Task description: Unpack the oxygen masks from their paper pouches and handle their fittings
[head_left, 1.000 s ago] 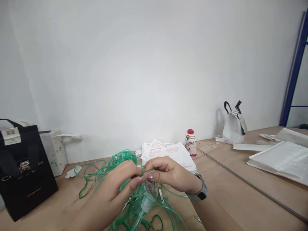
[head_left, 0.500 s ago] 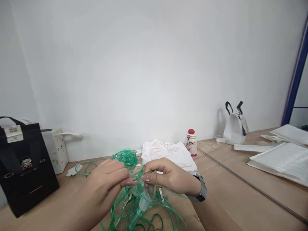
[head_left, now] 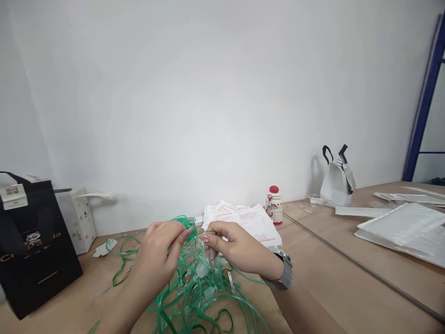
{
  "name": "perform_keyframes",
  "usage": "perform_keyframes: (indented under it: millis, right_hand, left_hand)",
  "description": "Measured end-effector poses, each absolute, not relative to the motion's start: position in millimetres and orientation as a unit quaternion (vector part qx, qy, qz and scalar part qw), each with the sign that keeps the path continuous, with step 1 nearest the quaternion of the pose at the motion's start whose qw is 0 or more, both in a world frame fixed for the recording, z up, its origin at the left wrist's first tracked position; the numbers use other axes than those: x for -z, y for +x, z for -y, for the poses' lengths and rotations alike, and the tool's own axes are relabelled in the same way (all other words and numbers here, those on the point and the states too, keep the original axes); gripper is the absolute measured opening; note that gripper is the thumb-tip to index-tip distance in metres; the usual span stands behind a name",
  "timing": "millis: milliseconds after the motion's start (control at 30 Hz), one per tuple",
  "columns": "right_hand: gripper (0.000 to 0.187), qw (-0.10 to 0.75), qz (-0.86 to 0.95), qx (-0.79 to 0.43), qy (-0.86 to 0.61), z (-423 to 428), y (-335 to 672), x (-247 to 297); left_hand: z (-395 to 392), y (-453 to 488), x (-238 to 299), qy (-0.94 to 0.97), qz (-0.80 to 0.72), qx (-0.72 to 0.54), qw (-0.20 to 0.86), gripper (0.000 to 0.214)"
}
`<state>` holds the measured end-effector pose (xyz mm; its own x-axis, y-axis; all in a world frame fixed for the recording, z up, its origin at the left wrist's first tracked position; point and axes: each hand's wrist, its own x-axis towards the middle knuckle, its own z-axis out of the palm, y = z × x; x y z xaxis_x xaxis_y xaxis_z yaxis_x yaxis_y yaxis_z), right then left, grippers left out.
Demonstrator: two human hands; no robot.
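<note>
Left hand (head_left: 162, 253) and right hand (head_left: 238, 250) both pinch a clear domed plastic mask (head_left: 205, 255); thin green tubing (head_left: 181, 301) lies tangled beneath on the counter (head_left: 330, 278).

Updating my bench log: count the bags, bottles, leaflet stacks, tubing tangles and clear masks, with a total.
Bags: 3 (black bag, small white bag, white bag with black handles)
Bottle: 1
Leaflet stack: 1
Tubing tangle: 1
Clear mask: 1
Total: 7

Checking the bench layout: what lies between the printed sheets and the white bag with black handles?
A small red-capped bottle stands beside the printed sheets; then mostly bare tabletop up to the white bag, in the head view.
</note>
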<state>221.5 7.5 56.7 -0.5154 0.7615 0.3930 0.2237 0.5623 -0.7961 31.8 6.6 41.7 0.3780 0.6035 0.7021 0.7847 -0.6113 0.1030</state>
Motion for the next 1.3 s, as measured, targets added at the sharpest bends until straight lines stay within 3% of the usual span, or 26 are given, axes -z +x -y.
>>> perform_keyframes:
  millis: [300,533,667,867,1000,1167,1233,1300]
  right_hand:
    - [0.024,0.373,0.835,-0.222,-0.337,-5,215,-52]
    - [0.022,0.325,0.907,-0.11,-0.245,-7,205,-45]
    - [0.021,0.274,0.945,-0.057,-0.171,-2,196,-42]
    - [0.029,0.372,0.856,-0.209,-0.29,-6,215,-51]
    - [0.034,0.493,0.746,-0.297,-0.334,-14,237,-62]
    - [0.034,0.553,0.68,-0.341,-0.339,-16,245,-69]
    - [0.034,0.552,0.678,-0.343,-0.343,-17,241,-66]
    - [0.034,0.555,0.676,-0.332,-0.353,-21,235,-60]
  left_hand:
    - [-14,46,-29,-0.767,0.462,0.408,0.176,0.026]
    - [-15,50,-33,-0.704,0.511,0.491,-0.041,0.033]
    - [-26,31,-38,-0.683,0.519,0.51,-0.061,0.035]
    - [-45,12,-20,-0.76,0.584,0.285,-0.03,0.039]
    - [-39,25,-21,-0.769,0.559,0.305,-0.05,0.034]
    - [-5,53,-39,-0.796,0.437,0.351,-0.23,0.041]
    - [5,63,-39,-0.811,0.436,0.331,-0.208,0.034]
    - [8,71,-33,-0.817,0.463,0.322,-0.118,0.027]
